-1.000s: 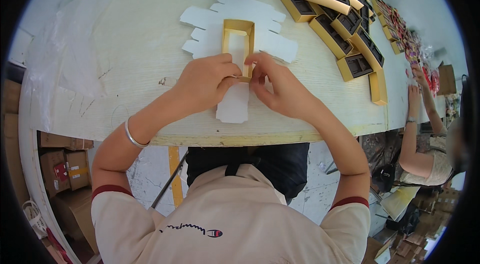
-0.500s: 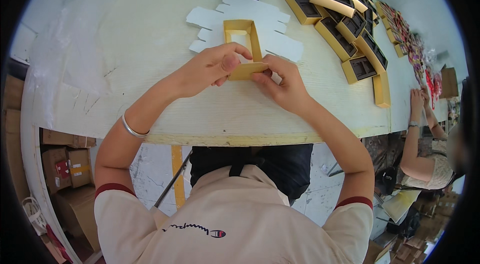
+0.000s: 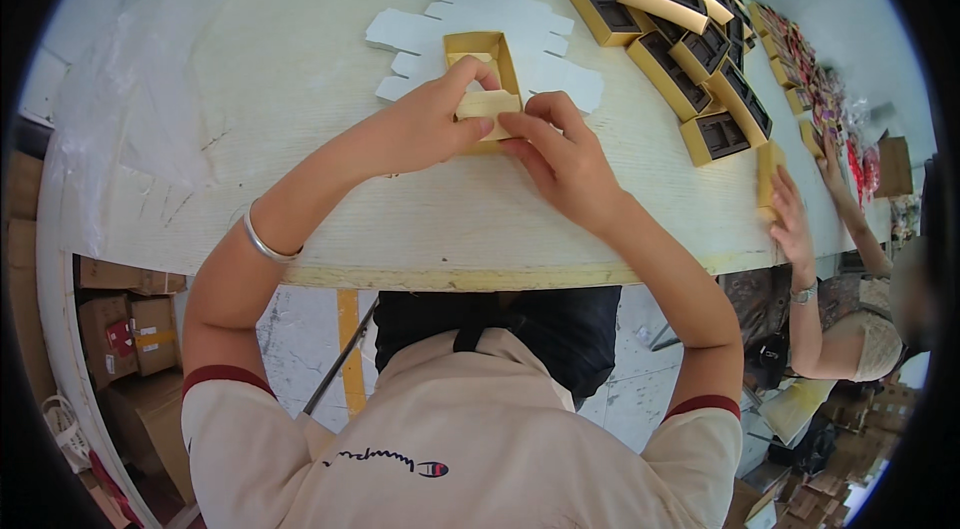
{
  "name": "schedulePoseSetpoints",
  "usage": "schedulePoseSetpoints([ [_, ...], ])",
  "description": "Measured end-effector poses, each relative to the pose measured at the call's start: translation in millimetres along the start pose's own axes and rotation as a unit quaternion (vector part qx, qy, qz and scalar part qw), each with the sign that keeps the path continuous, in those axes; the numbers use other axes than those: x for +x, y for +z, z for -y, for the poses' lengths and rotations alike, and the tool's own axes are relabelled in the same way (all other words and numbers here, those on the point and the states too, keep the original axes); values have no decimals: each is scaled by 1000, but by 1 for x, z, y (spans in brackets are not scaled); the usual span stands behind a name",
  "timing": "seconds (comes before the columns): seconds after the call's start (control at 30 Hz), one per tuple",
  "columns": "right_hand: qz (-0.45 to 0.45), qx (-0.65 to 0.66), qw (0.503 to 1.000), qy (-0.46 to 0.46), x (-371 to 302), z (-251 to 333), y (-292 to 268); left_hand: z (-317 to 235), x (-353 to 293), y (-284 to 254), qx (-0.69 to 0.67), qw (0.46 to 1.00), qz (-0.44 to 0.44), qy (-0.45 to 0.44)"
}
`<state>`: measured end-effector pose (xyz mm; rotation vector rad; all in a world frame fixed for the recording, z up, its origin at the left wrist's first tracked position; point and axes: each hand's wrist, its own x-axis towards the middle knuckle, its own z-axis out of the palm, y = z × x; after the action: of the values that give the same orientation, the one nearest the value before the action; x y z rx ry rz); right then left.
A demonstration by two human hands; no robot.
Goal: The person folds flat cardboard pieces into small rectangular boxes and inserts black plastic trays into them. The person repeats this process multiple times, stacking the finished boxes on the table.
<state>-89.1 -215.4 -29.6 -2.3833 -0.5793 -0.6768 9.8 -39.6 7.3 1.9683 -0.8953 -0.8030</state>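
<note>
Lying lengthwise away from the person, one gold box [image 3: 482, 69] is seen on one white die-cut sheet [image 3: 520, 24]; its near end is pinched by left hand [image 3: 435, 124] and right hand [image 3: 560, 154], fingers closed.

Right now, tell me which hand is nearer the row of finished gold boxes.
Right. The right hand lies between the small gold box and that row; the left hand sits farther left.
</note>
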Motion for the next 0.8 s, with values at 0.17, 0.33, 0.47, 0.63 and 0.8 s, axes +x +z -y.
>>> schedulePoseSetpoints([
  [0.17,31,56,998,24,5,-4,-5,15,-4,21,115,966,-177,150],
  [0.33,136,48,987,65,15,-7,-7,28,-11,30,294,905,-213,221],
  [0.47,198,140,962,124,23,-8,-15,19,-9,16,241,948,-153,141],
  [0.63,163,82,982,38,23,-10,-24,20,-7,-4,155,980,-73,100],
  [0.8,173,125,977,6,30,-16,-10,19,-11,11,285,929,-148,181],
])
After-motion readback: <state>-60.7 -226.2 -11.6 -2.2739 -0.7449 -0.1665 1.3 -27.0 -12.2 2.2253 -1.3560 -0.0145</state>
